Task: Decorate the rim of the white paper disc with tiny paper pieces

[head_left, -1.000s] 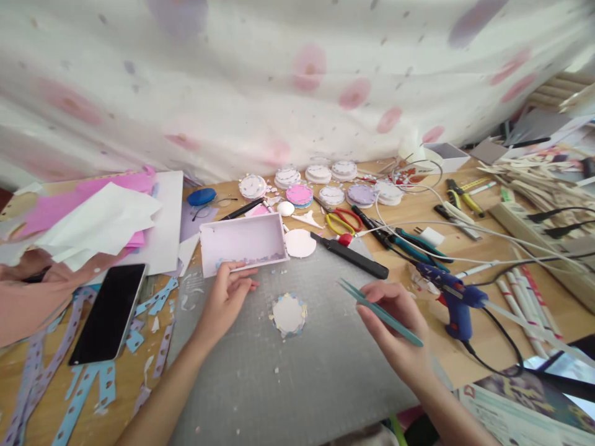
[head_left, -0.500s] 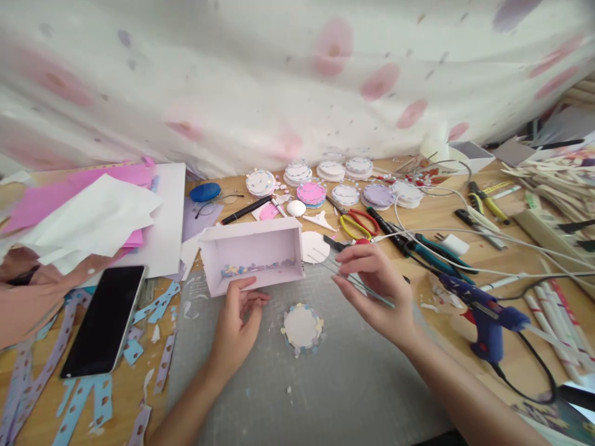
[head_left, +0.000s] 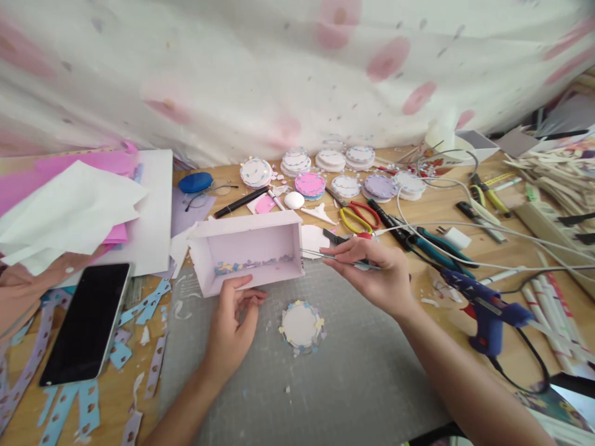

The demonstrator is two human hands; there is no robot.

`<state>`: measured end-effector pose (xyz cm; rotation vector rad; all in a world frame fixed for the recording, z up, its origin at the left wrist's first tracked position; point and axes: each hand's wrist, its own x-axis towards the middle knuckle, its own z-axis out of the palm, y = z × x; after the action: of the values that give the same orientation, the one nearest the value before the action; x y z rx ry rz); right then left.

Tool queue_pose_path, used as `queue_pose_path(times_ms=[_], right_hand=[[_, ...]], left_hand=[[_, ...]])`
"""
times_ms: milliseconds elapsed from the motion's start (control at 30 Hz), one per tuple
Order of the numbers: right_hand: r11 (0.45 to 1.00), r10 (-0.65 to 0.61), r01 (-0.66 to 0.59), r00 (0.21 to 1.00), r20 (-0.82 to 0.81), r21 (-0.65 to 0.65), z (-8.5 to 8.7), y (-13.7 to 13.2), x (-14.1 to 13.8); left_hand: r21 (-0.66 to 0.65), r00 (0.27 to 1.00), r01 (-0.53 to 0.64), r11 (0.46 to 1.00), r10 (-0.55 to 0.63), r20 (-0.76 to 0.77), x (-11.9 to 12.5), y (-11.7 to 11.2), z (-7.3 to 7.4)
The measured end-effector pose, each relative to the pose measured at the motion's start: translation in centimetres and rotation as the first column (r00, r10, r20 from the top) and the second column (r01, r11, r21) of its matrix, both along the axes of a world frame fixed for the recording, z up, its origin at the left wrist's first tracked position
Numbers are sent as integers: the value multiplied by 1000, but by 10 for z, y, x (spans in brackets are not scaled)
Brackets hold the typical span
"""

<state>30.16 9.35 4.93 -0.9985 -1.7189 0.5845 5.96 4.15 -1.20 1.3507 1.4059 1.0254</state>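
My right hand (head_left: 372,272) pinches a pair of thin metal tweezers (head_left: 317,253), whose tips point left at the right end of a pale lilac paper box (head_left: 253,238). The box has its open side facing me, and small pastel paper bits (head_left: 227,267) lie along its lower inside edge. My left hand (head_left: 235,319) is at the box's lower edge, index finger over the wall and the other fingers curled. Between my hands, a round white disc (head_left: 301,326) ringed with small yellow, blue and lilac paper shapes lies on the grey cutting mat (head_left: 353,384).
Several decorated round stacks (head_left: 309,184) stand at the back. Scissors (head_left: 357,217), pliers (head_left: 446,251) and white cables (head_left: 465,229) lie beyond my right hand. A blue glue gun (head_left: 486,310) is at right. On the left are a phone (head_left: 86,325) and punched paper strips (head_left: 88,409).
My right hand has moved left, bringing the tweezers' tips to the box's right end and levelling them. My left hand keeps its place at the box. The view has shifted slightly.
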Motion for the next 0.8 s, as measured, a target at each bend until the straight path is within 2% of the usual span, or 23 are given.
queue_pose_path(times_ms=[200,333,533,800], right_hand=[[1000,13,-14,998,64,20,0,-2,-6],[992,66,-86,976,207,90,-4,0,-21],[985,42,-127,831,555,115,-12,6,-49],[978,9,-157,698,716,141,-5,14,-70]], left_hand=[[9,1000,-9,1000,9,3,1,1,0],[16,1000,-10,1000,10,5,2,1,-2],[13,1000,-7,1000,7,10,2,0,-1],[9,1000,6,1000,-6,-2,1,-1,1]])
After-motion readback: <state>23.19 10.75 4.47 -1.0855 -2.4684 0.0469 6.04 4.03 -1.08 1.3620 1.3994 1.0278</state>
